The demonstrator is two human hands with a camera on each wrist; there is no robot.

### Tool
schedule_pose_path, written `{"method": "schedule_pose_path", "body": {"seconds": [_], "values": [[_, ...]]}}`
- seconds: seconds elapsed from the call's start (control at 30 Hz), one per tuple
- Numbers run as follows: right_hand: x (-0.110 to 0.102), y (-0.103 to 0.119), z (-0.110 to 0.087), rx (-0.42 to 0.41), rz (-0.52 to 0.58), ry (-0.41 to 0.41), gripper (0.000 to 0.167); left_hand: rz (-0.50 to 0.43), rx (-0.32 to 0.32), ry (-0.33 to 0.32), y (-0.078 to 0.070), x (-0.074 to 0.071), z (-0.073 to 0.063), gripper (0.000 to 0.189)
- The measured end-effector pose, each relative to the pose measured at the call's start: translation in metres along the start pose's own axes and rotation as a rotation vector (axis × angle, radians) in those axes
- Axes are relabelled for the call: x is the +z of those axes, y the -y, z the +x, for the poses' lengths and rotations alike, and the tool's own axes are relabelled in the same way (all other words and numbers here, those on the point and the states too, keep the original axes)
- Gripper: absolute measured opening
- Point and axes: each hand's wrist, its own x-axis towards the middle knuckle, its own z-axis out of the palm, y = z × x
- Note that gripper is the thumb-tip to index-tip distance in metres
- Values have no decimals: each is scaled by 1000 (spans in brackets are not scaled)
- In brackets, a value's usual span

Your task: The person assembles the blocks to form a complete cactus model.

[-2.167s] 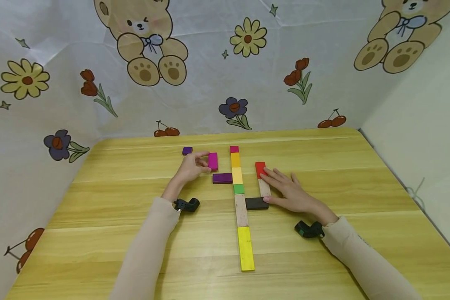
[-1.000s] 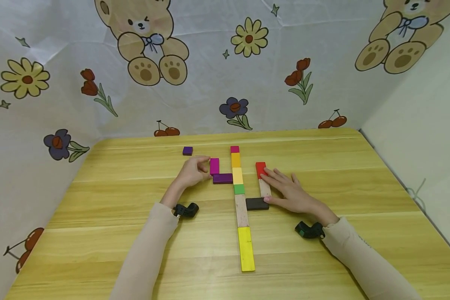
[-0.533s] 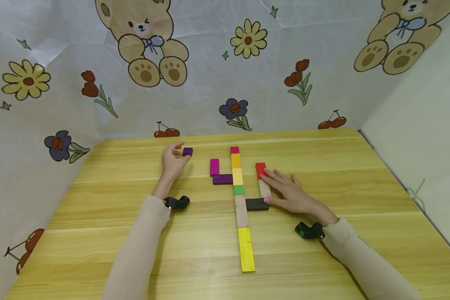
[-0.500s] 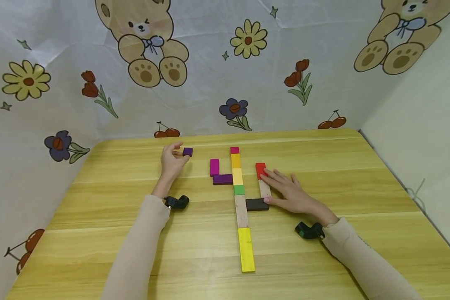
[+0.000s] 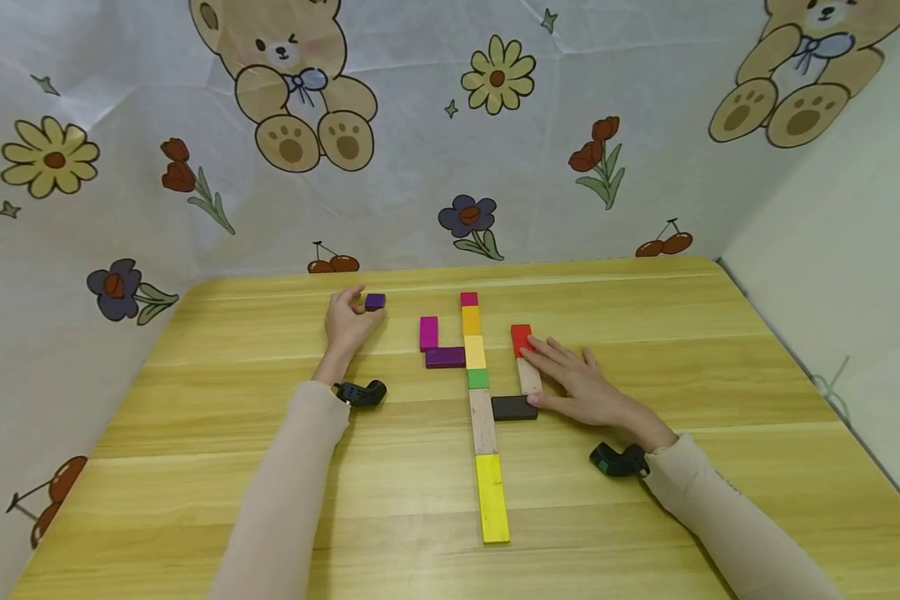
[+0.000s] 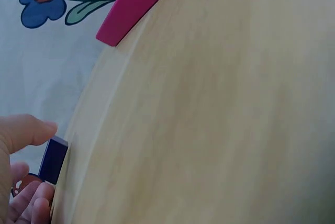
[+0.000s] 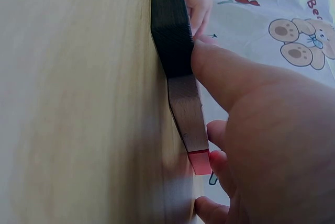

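Note:
In the head view my left hand [image 5: 348, 323] is at the far left of the table, thumb and fingertips on a small dark purple block [image 5: 376, 302]. The left wrist view shows that block [image 6: 53, 160] between thumb and fingers. My right hand [image 5: 579, 385] lies spread, fingertips touching a red block [image 5: 521, 335] and a pale wood block [image 5: 528, 377]. Its thumb rests at the end of a black block [image 5: 513, 407]. A magenta block [image 5: 429, 333] stands against the far side of a longer purple block [image 5: 445, 357].
A line of blocks runs down the middle: crimson [image 5: 468, 299], orange [image 5: 471, 320], cream [image 5: 476, 352], green [image 5: 478, 378], pale wood [image 5: 483, 421] and yellow [image 5: 492, 498]. The purple and black blocks meet it from either side. A printed cloth [image 5: 405, 208] hangs behind the table.
My left hand brought the magenta block nearer until it met the purple block, let it go, and moved left to the small purple block. My right hand has stayed put.

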Motion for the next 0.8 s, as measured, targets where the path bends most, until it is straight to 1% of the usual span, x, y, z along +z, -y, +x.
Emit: {"method": "schedule_pose_path", "body": {"seconds": [0.1,0.27,0.47,0.8], "values": [[-1,0,0,4,0,8,74,34,2,-49,0,5,0,64],[-2,0,0,5,-1,14,74,64,20,-115,1,10,-1,55],[-2,0,0,4,0,12,74,32,47,-147,2,11,-3,42],[-1,-1,1,3,2,12,74,26,22,-190,1,13,-2,35]]}}
